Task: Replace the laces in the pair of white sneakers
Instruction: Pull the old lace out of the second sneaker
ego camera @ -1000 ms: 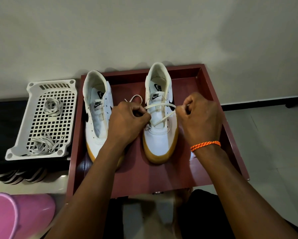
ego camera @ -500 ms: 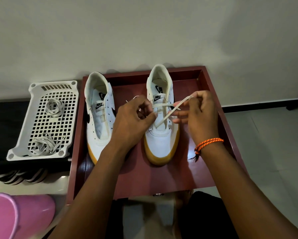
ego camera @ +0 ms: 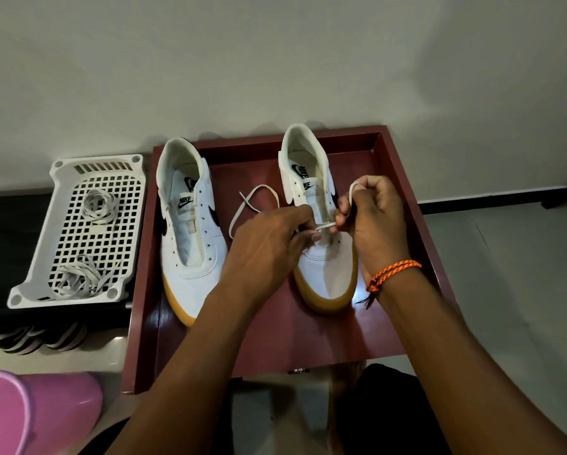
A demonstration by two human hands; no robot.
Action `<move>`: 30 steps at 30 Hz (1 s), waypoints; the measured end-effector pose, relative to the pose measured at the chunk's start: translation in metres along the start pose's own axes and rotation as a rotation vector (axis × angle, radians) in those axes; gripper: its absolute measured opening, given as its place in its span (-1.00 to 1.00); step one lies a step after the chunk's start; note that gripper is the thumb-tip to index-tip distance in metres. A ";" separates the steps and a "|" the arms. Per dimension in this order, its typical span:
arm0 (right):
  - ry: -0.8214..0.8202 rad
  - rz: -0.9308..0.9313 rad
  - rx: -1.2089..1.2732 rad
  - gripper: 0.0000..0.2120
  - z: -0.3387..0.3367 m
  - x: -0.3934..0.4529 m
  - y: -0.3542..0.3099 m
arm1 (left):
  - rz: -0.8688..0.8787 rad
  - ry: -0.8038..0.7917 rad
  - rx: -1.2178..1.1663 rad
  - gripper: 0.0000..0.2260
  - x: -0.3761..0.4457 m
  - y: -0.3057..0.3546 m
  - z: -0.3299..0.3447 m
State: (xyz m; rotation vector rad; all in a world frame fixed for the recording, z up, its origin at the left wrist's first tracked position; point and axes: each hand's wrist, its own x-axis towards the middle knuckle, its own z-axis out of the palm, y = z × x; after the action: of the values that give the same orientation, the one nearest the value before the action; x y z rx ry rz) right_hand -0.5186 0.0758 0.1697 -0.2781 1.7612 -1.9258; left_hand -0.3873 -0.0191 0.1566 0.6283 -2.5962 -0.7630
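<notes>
Head view: maroon tray [ego camera: 403,178], tiled floor [ego camera: 505,257]

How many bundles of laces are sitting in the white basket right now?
2. One coiled bundle lies toward the far end of the white basket, and one looser bundle lies at the near end. None seem hidden.

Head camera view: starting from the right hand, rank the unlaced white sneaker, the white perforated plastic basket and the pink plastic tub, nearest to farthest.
Measured from the right hand:
1. Unlaced white sneaker, on the left of the dark red tray.
2. White perforated plastic basket, left of the tray.
3. Pink plastic tub, bottom left corner.
</notes>
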 end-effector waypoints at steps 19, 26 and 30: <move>0.200 0.284 0.255 -0.84 0.001 0.001 0.012 | 0.104 0.008 0.001 -0.93 -0.005 0.011 0.019; 0.227 0.264 0.301 -0.78 0.001 0.001 0.012 | -0.038 0.076 -0.113 -0.86 -0.003 0.011 0.030; 0.240 0.261 0.310 -0.78 0.000 0.001 0.011 | -0.160 0.094 -0.170 -0.84 -0.003 0.010 0.040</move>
State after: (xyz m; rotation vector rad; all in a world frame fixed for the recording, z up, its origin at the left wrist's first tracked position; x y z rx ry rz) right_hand -0.5170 0.0750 0.1589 0.2896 1.5173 -2.0619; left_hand -0.4058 0.0070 0.1304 0.8058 -2.3860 -0.9682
